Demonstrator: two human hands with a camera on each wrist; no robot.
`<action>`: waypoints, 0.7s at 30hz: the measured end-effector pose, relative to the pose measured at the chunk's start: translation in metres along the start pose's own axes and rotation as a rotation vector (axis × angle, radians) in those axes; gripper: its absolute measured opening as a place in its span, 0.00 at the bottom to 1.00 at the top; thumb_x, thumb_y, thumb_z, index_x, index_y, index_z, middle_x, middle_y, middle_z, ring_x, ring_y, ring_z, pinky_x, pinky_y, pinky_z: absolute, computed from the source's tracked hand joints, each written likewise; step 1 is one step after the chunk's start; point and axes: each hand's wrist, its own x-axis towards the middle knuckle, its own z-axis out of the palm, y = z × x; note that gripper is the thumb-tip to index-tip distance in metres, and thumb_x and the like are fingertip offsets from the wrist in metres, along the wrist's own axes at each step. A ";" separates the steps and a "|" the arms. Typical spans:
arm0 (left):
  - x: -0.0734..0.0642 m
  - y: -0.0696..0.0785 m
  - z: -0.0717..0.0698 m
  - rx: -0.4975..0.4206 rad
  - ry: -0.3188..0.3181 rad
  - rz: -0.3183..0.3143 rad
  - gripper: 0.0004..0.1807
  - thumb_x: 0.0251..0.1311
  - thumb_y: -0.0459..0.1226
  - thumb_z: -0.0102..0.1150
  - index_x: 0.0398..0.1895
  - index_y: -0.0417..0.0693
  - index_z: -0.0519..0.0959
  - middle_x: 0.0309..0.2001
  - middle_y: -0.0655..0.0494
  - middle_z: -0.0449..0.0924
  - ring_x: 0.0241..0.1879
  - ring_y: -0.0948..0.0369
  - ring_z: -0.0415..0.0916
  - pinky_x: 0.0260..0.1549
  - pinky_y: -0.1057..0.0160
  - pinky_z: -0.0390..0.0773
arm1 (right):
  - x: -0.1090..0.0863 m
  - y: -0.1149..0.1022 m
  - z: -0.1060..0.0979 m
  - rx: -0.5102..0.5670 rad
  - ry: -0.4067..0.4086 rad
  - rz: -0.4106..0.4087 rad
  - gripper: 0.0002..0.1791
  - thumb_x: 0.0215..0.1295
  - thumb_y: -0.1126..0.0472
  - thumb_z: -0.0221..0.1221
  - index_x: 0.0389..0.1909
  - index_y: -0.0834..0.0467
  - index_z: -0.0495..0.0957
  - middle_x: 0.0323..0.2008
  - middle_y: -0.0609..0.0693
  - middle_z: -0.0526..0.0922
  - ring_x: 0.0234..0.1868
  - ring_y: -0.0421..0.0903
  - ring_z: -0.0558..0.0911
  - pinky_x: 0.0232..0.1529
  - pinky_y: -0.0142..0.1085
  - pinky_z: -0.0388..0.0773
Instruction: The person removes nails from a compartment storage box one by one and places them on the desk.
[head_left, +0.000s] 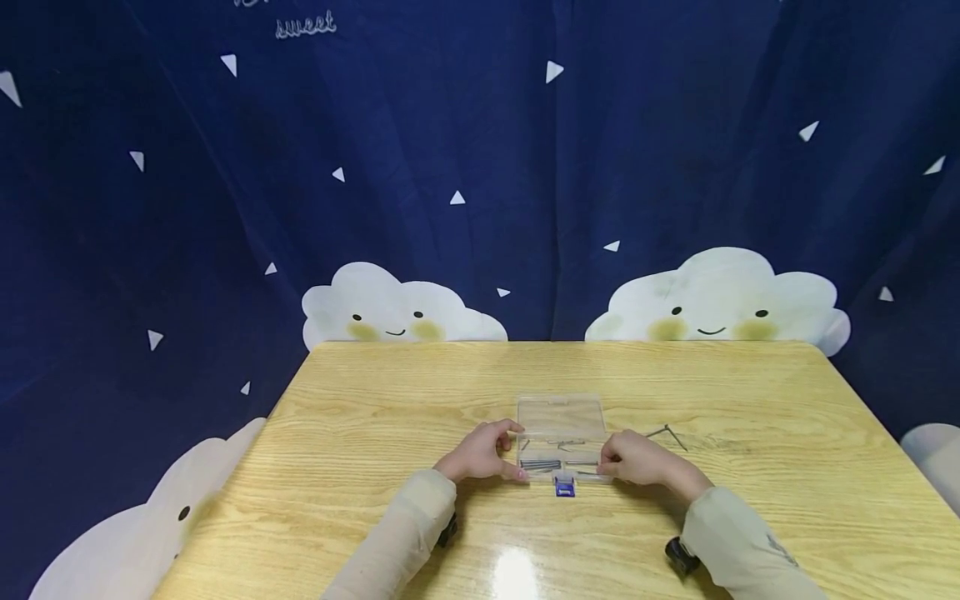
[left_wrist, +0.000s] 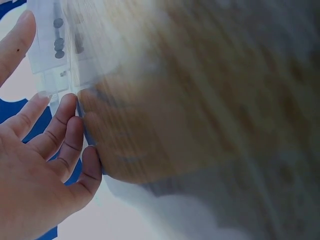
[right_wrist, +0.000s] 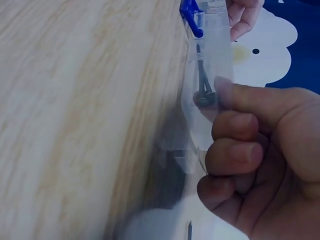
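Biggest first: the wood-look counter (head_left: 360, 392), with the clear box (head_left: 536, 477) sitting on it, lid (head_left: 561, 414) swung back. Looks like thin hard plastic, so I'd guess light, stiff, kinda slick, maybe crack-prone at the hinge; I'd hold it low by the end walls. Left hand (head_left: 486, 450) has its fingers spread wide across the left end. Right hand (head_left: 637, 458) has fingers curled at the right end by some nail heads; can't tell if it's pinching nails or plastic. The blue latch (head_left: 565, 486) hangs off the front, probably a poor handle. Nails (head_left: 540, 465) lie inside, loose nails (head_left: 676, 438) beyond the right hand: likely rigid, rolly, pointy, so pinch near the heads.
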 end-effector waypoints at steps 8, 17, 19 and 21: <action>0.000 0.000 0.001 -0.008 -0.002 -0.013 0.36 0.39 0.43 0.74 0.54 0.43 0.71 0.30 0.55 0.71 0.27 0.65 0.63 0.30 0.67 0.66 | -0.001 -0.002 0.002 -0.089 0.008 -0.013 0.14 0.61 0.65 0.56 0.16 0.56 0.73 0.13 0.37 0.65 0.15 0.32 0.60 0.20 0.29 0.61; 0.000 -0.001 0.001 -0.017 0.007 -0.003 0.36 0.38 0.43 0.74 0.53 0.42 0.71 0.30 0.53 0.72 0.27 0.64 0.64 0.31 0.68 0.66 | -0.006 -0.007 0.007 -0.145 0.076 0.009 0.13 0.64 0.65 0.52 0.19 0.55 0.72 0.14 0.38 0.64 0.16 0.33 0.59 0.21 0.30 0.60; 0.000 -0.001 0.002 -0.020 0.010 0.004 0.36 0.38 0.43 0.74 0.53 0.41 0.71 0.29 0.52 0.72 0.26 0.65 0.64 0.30 0.68 0.66 | -0.006 -0.008 0.007 -0.135 0.084 0.029 0.13 0.65 0.65 0.52 0.19 0.55 0.71 0.14 0.39 0.63 0.16 0.34 0.59 0.21 0.30 0.60; 0.000 -0.001 0.003 -0.019 0.014 0.007 0.36 0.38 0.42 0.74 0.53 0.41 0.71 0.29 0.52 0.72 0.26 0.65 0.63 0.30 0.68 0.66 | -0.007 -0.008 0.007 -0.120 0.092 0.044 0.13 0.66 0.65 0.51 0.20 0.55 0.70 0.14 0.40 0.62 0.16 0.34 0.58 0.21 0.30 0.59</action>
